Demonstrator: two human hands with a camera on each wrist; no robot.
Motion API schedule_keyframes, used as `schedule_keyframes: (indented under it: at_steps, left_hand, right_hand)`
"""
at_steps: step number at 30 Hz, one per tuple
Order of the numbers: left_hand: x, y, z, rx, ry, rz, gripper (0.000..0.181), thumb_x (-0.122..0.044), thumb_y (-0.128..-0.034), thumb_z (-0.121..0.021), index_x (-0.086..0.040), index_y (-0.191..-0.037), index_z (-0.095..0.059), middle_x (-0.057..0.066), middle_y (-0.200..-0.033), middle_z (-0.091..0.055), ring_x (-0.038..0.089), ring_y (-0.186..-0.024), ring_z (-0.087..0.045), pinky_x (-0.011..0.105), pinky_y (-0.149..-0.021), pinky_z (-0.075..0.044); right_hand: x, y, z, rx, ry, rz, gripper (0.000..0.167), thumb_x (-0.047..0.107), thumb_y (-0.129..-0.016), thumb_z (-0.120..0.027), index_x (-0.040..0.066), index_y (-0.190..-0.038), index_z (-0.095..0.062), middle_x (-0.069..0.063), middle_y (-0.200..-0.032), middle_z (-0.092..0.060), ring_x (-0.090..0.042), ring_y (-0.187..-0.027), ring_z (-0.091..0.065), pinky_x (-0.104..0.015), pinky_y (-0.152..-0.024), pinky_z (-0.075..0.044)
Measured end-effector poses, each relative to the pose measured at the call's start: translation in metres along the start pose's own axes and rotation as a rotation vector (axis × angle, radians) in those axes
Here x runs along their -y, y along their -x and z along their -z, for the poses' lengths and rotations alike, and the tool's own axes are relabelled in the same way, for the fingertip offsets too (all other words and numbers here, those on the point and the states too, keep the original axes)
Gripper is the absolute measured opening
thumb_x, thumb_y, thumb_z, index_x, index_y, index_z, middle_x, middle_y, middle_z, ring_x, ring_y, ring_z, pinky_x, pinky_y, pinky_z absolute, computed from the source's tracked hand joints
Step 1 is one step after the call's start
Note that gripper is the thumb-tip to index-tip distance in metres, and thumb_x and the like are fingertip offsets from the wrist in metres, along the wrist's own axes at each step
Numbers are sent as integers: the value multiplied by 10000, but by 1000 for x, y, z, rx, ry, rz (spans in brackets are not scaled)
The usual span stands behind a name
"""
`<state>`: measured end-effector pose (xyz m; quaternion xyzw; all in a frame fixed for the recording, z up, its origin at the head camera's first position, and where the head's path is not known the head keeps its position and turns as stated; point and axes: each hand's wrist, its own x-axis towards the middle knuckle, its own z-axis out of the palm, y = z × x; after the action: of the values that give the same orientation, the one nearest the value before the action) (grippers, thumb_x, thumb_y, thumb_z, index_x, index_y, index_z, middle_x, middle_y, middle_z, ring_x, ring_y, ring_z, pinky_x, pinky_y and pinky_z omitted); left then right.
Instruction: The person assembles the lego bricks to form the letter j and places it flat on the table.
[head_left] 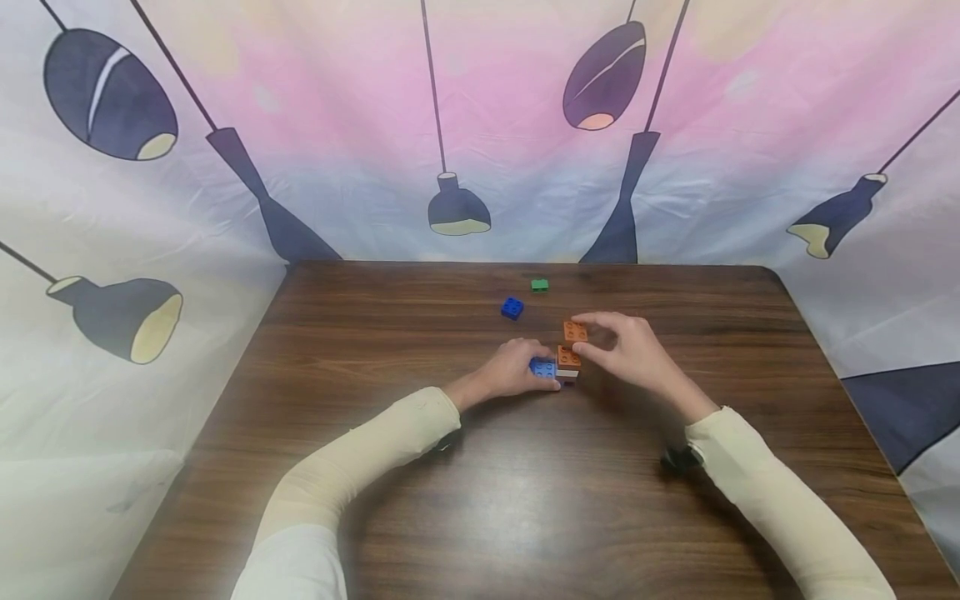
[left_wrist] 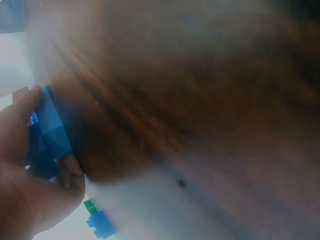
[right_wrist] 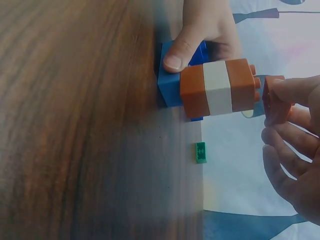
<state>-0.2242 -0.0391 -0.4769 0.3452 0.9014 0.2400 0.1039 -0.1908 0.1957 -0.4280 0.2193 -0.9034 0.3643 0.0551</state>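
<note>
While I watch over the link, the right hand [head_left: 628, 354] has an orange brick [head_left: 574, 332] pinched between thumb and fingertips, directly above the built piece that the left hand [head_left: 516, 369] is grasping. From the right wrist camera I can make out a narrow gap between that pinched brick and the studs below its grip, so I read the two as apart.

Under the right hand's grip I have a column: an upper orange brick [right_wrist: 240, 85], a white brick [right_wrist: 217, 88] beneath it, and a lower orange brick [right_wrist: 194, 92] under that. At the column's foot, inside the left hand's grip, sits a light blue brick [left_wrist: 54, 122]. I see the left thumb pressed along its side, with fingers curled round the far side. A darker blue brick [left_wrist: 41, 152] rests on it, tucked within the left palm and just beside the column.

Beyond the left grip, farther from the person, I find a loose blue brick [head_left: 512, 308], and a little past it a green brick [head_left: 539, 286]; neither touches a hand. Beneath both grips runs the brown wood-grain table [head_left: 480, 533], and past its far edge hangs a cloth [head_left: 360, 92] printed with dark lamps.
</note>
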Motion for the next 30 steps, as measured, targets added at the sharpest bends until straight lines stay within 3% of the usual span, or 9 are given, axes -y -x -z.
schedule_keyframes:
  at_steps: [12, 30]
  left_hand:
    - [0, 1, 0, -12, 24, -19, 498, -418, -887, -798, -92, -1257, -720, 7, -1054, -700, 121, -880, -579, 247, -745, -461]
    - [0, 1, 0, -13, 15, -32, 504, -424, -890, -794, -90, -1259, -716, -1, -1031, -695, 112, -866, -576, 240, -732, -459]
  right_hand:
    - [7, 11, -5, 5, 4, 25, 415, 239, -909, -798, 104, -1289, -700, -96, -1188, -721, -221, -970, -712, -371, -729, -592]
    - [8, 13, -7, 1, 18, 49, 404, 234, -885, -823, 103, -1253, -722, -83, -1125, -735, -214, -974, -708, -361, -720, -590]
